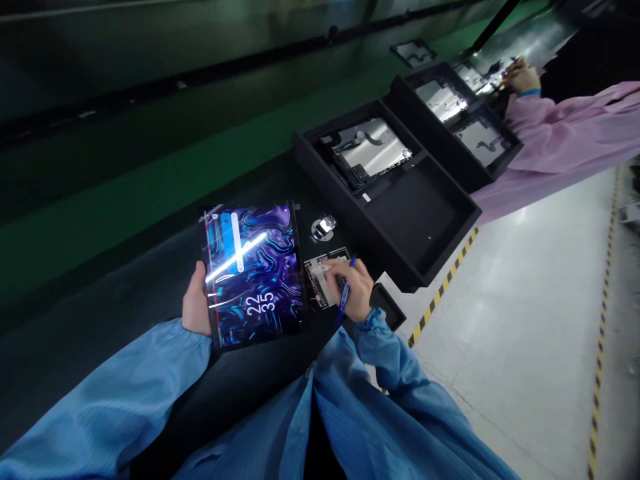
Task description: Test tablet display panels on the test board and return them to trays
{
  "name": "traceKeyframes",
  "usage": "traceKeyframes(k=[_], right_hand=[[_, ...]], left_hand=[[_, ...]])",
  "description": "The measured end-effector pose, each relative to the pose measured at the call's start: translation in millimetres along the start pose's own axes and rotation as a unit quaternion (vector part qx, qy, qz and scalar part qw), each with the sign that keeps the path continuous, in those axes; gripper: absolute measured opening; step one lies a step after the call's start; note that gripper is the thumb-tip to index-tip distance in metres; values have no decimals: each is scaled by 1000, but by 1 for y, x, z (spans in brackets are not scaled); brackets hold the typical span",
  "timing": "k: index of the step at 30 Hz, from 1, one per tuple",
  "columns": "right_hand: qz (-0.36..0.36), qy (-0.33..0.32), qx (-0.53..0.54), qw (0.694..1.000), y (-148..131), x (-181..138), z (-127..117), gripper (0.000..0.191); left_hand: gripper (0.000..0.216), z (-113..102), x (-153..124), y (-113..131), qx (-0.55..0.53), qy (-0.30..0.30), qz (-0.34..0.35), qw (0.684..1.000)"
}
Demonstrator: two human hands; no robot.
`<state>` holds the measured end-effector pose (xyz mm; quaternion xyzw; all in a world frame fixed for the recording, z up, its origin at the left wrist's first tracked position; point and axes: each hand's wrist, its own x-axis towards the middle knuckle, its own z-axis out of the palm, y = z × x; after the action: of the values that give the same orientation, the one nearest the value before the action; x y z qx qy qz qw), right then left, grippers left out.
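Observation:
My left hand (197, 303) is closed on the left edge of a lit tablet screen (253, 273), with its fingers hidden beneath it. The screen shows a purple and blue wallpaper and the time 22 35, turned sideways. Beside the screen's right edge lies a small circuit board (320, 280) with pale and metallic parts. Over this board, my right hand (353, 287) is closed round a slim blue pen-like tool (343, 301), fingertips at the board's surface. Just beyond the board sits a small shiny metal piece on a round base (324, 228).
A black two-compartment tray (385, 220) holds an opened tablet body (373, 150) in its far compartment. Behind it stands another black tray (493, 170) with similar bodies. A co-worker's pink sleeve (565, 127) and hand (523, 77) are at the upper right. A small dark tray (389, 307) lies beside my right wrist.

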<state>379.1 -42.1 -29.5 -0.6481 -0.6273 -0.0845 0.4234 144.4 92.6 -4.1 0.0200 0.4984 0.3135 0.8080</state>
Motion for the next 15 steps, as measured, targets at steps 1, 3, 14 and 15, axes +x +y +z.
traceKeyframes(k=[1,3,14,15], right_hand=[[-25,-17,32,999,-10,0,1,11],[-75,-56,64,994,-28,0,5,13],[-108,-105,104,983,-52,6,13,16],[-97,-96,96,986,-50,6,11,16]], left_hand=[[59,0,0,0,5,1,5,1000],[56,-1,1,-1,9,-8,12,1000],[40,1,-5,-4,11,12,54,998],[37,1,-5,-4,9,10,61,998]])
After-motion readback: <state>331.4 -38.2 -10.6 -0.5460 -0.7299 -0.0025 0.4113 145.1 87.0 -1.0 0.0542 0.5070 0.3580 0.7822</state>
